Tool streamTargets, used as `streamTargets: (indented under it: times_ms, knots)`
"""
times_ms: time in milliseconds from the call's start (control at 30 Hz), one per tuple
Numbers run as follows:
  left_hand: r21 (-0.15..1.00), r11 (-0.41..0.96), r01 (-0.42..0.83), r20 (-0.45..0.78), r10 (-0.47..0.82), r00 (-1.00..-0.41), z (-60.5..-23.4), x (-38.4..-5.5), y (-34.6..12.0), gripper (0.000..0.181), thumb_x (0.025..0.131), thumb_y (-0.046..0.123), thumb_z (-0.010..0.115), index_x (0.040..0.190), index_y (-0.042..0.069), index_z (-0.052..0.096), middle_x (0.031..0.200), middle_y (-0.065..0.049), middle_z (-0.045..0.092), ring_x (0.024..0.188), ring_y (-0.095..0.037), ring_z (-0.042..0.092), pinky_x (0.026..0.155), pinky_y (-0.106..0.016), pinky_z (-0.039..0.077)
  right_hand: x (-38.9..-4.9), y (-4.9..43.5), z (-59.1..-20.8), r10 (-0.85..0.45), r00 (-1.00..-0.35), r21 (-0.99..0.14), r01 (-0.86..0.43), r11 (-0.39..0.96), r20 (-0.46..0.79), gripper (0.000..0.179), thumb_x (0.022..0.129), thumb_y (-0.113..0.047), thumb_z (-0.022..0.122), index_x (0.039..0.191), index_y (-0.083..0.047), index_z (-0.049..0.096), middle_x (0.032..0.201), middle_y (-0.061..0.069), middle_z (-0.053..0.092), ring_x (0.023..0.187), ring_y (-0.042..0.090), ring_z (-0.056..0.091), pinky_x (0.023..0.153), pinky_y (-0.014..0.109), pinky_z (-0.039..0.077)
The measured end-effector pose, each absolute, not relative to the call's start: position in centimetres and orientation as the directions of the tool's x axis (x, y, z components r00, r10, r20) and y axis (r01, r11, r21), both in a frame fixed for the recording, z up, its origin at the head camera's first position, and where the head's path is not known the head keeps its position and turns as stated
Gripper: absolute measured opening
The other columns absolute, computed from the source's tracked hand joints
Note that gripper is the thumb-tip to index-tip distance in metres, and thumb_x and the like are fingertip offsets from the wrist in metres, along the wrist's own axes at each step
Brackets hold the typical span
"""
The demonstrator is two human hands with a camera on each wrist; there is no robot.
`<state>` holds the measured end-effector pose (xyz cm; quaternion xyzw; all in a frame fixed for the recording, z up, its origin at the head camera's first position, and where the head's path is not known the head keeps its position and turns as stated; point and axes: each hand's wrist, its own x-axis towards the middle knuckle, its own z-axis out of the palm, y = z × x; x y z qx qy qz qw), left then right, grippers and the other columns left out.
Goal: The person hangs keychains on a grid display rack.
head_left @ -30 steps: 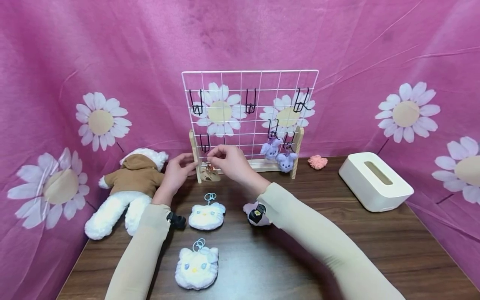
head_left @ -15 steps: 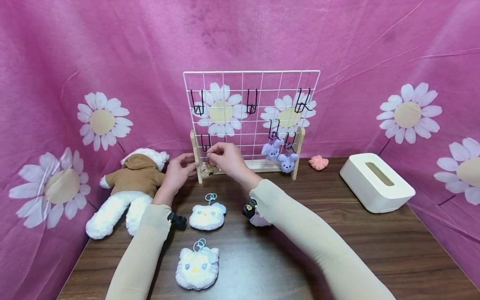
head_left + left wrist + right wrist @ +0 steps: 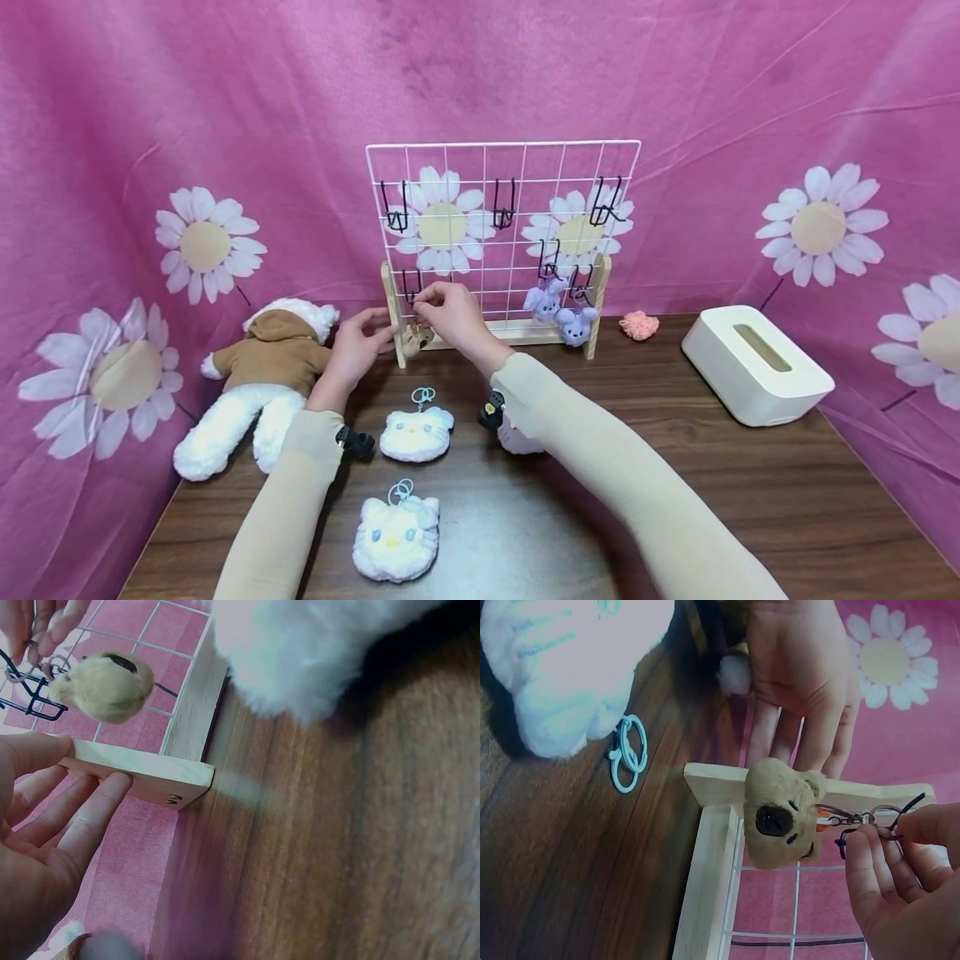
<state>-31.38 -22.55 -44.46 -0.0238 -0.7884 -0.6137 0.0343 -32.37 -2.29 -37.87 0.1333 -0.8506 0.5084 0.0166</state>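
Observation:
My right hand (image 3: 453, 312) pinches the metal ring (image 3: 889, 817) of a tan bear plush keychain (image 3: 780, 814) between thumb and fingers. The ring is at a black wire hook (image 3: 34, 697) low on the left of the white grid rack (image 3: 483, 242); I cannot tell whether it sits over the prong. Below the ring hangs the bear head, in front of the rack's lower left corner. With nearly straight fingers, my left hand (image 3: 356, 346) touches the outer side of the rack's left wooden post (image 3: 142, 769); its thumb rests by the post's edge.
Two white cat plush keychains (image 3: 396, 537) lie before the rack. Two purple plush keychains (image 3: 576, 325) hang on its right. Another light purple plush (image 3: 517, 437) is partly behind my right forearm. A hooded white plush (image 3: 273, 367), a pink pompom (image 3: 639, 325) and a tissue box (image 3: 757, 367) stand around.
My right hand has edged up and left with the ring, and the bear head has swung to hang more plainly. My left hand stays at the post.

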Motion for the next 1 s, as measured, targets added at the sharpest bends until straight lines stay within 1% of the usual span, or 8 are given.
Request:
streamTargets:
  times_ms: [67, 167, 267, 367, 467, 633, 833, 1000]
  knots:
    - [0.966, 0.247, 0.076, 0.08, -0.004, -0.997, -44.5, -31.4, -22.6, 0.047, 0.111, 0.008, 0.07, 0.155, -0.007, 0.059, 0.151, -0.034, 0.064, 0.119, -0.031, 0.078, 0.108, -0.048, 0.069, -32.6, -2.4, -37.9, -0.202, -0.967, -0.853, -0.235, 0.465, 0.156, 0.012, 0.108, -0.017, 0.075, 0.112, -0.009, 0.083, 0.102, 0.008, 0.083, 0.085, 0.014, 0.072, 0.066, 0.015, 0.057]
    - [0.967, 0.244, 0.077, 0.08, -0.001, -0.997, -44.5, -31.3, -22.6, 0.048, 0.111, 0.007, 0.07, 0.155, -0.008, 0.058, 0.152, -0.034, 0.064, 0.125, -0.041, 0.076, 0.107, -0.048, 0.07, -32.9, -2.5, -38.1, -0.192, -0.969, -0.847, -0.228, 0.48, 0.152, 0.012, 0.108, -0.018, 0.075, 0.111, -0.009, 0.083, 0.102, 0.008, 0.083, 0.087, 0.015, 0.071, 0.069, 0.019, 0.059]
    - [0.967, 0.241, 0.081, 0.082, 0.002, -0.997, -44.5, -31.3, -22.6, 0.048, 0.111, 0.007, 0.07, 0.155, -0.008, 0.058, 0.153, -0.034, 0.064, 0.128, -0.046, 0.074, 0.107, -0.047, 0.07, -34.3, -2.6, -39.1, -0.182, -0.969, -0.842, -0.235, 0.486, 0.166, 0.012, 0.106, -0.017, 0.074, 0.109, -0.011, 0.084, 0.099, 0.006, 0.083, 0.089, 0.018, 0.071, 0.072, 0.025, 0.061]
    - [0.967, 0.24, 0.083, 0.085, 0.002, -0.996, -44.5, -31.2, -22.6, 0.047, 0.111, 0.007, 0.07, 0.154, -0.007, 0.059, 0.152, -0.034, 0.064, 0.129, -0.045, 0.073, 0.108, -0.048, 0.07, -36.6, -2.8, -41.0, -0.164, -0.972, -0.839, -0.227, 0.495, 0.166, 0.01, 0.103, -0.021, 0.076, 0.104, -0.016, 0.084, 0.096, 0.0, 0.083, 0.09, 0.017, 0.071, 0.074, 0.028, 0.062]
    - [0.968, 0.236, 0.085, 0.087, 0.002, -0.996, -44.4, -31.3, -22.6, 0.047, 0.111, 0.007, 0.07, 0.155, -0.007, 0.059, 0.152, -0.034, 0.064, 0.129, -0.043, 0.073, 0.108, -0.047, 0.069, -39.3, -3.3, -43.4, -0.143, -0.975, -0.832, -0.221, 0.508, 0.172, 0.007, 0.101, -0.026, 0.078, 0.1, -0.023, 0.085, 0.091, -0.009, 0.081, 0.088, 0.012, 0.071, 0.072, 0.026, 0.062]
    - [0.967, 0.234, 0.095, 0.097, 0.005, -0.995, -44.5, -31.4, -22.6, 0.047, 0.111, 0.007, 0.07, 0.155, -0.007, 0.059, 0.152, -0.034, 0.065, 0.127, -0.04, 0.074, 0.107, -0.045, 0.07, -41.2, -3.7, -45.2, -0.112, -0.972, -0.812, -0.234, 0.534, 0.207, 0.007, 0.1, -0.034, 0.08, 0.097, -0.028, 0.084, 0.087, -0.015, 0.08, 0.088, 0.012, 0.072, 0.072, 0.027, 0.063]
    - [0.968, 0.229, 0.101, 0.103, 0.002, -0.995, -44.5, -31.5, -22.7, 0.046, 0.11, 0.005, 0.07, 0.154, -0.008, 0.06, 0.151, -0.034, 0.065, 0.122, -0.035, 0.077, 0.105, -0.044, 0.071, -41.1, -3.7, -45.0, -0.105, -0.972, -0.809, -0.232, 0.54, 0.209, 0.006, 0.099, -0.033, 0.082, 0.099, -0.027, 0.084, 0.088, -0.013, 0.081, 0.089, 0.012, 0.072, 0.075, 0.027, 0.063]
    - [0.968, 0.234, 0.092, 0.095, 0.001, -0.996, -44.5, -31.5, -22.7, 0.047, 0.11, 0.006, 0.071, 0.153, -0.008, 0.06, 0.151, -0.034, 0.065, 0.116, -0.026, 0.078, 0.102, -0.039, 0.073, -37.9, -2.7, -42.6, -0.113, -0.969, -0.783, -0.243, 0.572, 0.218, 0.009, 0.098, -0.027, 0.08, 0.102, -0.021, 0.085, 0.092, -0.007, 0.083, 0.089, 0.013, 0.071, 0.076, 0.029, 0.061]
